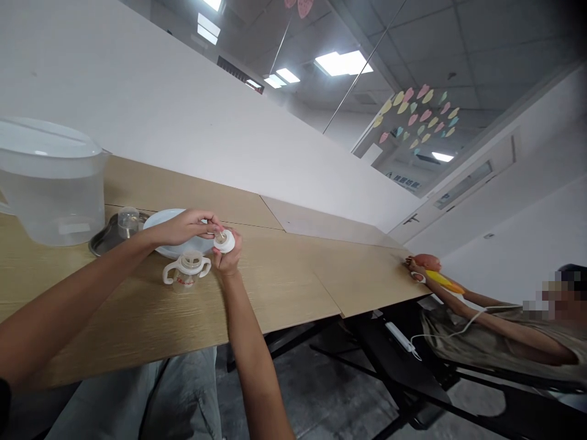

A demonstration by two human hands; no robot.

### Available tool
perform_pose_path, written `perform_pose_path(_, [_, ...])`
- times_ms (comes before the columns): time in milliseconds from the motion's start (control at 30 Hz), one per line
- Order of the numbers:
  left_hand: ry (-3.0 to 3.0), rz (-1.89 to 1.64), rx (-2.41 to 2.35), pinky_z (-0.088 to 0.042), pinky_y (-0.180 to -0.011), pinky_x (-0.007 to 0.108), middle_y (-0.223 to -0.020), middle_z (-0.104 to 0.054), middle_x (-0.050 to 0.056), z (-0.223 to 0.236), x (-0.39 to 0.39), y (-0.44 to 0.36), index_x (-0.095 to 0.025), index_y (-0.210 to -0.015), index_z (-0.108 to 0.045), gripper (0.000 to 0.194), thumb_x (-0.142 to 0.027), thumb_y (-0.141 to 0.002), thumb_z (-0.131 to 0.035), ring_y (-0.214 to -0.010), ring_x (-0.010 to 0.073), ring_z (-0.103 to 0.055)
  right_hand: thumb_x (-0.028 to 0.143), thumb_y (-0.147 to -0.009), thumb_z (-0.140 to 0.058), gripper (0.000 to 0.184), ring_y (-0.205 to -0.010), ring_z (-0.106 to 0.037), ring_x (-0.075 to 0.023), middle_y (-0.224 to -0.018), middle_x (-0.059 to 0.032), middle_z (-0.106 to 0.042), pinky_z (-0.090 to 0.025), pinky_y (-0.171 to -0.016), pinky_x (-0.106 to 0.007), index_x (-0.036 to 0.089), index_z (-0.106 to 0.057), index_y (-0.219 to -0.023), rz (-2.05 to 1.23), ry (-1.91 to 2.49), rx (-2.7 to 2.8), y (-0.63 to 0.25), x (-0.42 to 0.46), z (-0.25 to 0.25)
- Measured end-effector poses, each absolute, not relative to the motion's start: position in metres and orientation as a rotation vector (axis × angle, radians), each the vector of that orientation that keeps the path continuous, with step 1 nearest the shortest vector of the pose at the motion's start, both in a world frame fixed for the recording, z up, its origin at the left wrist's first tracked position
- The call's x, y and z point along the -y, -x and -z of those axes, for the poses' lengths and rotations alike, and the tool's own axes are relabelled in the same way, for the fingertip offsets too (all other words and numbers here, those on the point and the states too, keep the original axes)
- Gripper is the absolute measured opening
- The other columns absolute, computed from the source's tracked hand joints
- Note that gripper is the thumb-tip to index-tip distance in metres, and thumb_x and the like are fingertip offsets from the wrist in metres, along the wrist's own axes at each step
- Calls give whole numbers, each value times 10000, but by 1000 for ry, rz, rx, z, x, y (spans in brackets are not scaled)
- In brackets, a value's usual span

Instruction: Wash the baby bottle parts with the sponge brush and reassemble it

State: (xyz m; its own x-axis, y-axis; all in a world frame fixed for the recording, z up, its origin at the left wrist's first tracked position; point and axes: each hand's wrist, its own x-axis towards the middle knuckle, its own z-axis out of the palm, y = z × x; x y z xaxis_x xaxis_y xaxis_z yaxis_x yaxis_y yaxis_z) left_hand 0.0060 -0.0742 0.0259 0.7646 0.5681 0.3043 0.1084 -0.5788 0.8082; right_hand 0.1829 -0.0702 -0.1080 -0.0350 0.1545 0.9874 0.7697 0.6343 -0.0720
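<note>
My right hand (228, 256) grips a round white bottle collar (224, 242) from below. My left hand (183, 227) reaches over from the left, and its fingertips pinch a thin stem (221, 235) in the collar's centre. Just below my hands, a clear baby bottle with white twin handles (187, 271) stands upright on the wooden table (275, 275), its top open. Partly behind my left hand lies a white round dish (165, 223).
A large translucent lidded container (50, 183) stands at the left, beside a steel tray (112, 241) holding a small clear cup (128, 222). At the table's far right end, a co-worker's hands (422, 266) hold an orange and yellow object (440, 278). A white power strip (400, 337) hangs below.
</note>
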Motion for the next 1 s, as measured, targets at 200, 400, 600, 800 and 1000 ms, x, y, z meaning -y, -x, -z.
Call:
perform_pose_path(200, [-2157,-718,-527,-512,-789,285,-1006,-703,66,-23,69,-5,-166,-989,-663,411,-543,-870,-550,-908,173,-646,601,-952,-352,591,-967,-662,-264,-1067,-174,-599,-568,-809,-457,173,-352,-1359,784,839,1473,-183,73,101])
perform_pose_path(400, [-2418,-901,-566,-476,-863,299,-1048,-693,59,-28,74,-6,-188,-1016,-695,386,-504,-911,-500,-977,188,-620,540,-892,-557,562,-972,-646,-257,-1035,-143,-612,-559,-824,-463,187,-415,-1306,773,817,1434,-184,72,96])
perform_pose_path(600, [-2638,-890,-616,-458,-866,310,-1041,-679,74,-29,82,-7,-184,-1019,-707,405,-464,-951,-422,-959,196,-605,508,-866,-596,546,-881,-639,-247,-975,-112,-605,-553,-786,-464,202,-404,-1275,768,842,1481,-187,70,97])
perform_pose_path(800, [-2766,-858,-638,-454,-830,297,-1008,-673,79,-30,85,-7,-181,-1019,-707,385,-398,-971,-392,-915,192,-601,456,-869,-614,586,-872,-632,-240,-969,-106,-591,-559,-741,-437,198,-356,-1327,909,737,1420,-183,75,89])
perform_pose_path(1000, [-2860,-832,-644,-444,-787,295,-969,-653,79,-30,89,-8,-182,-1020,-708,340,-336,-975,-408,-878,192,-603,420,-845,-639,538,-880,-627,-243,-939,-90,-597,-561,-765,-446,204,-403,-1277,838,721,1436,-184,73,89])
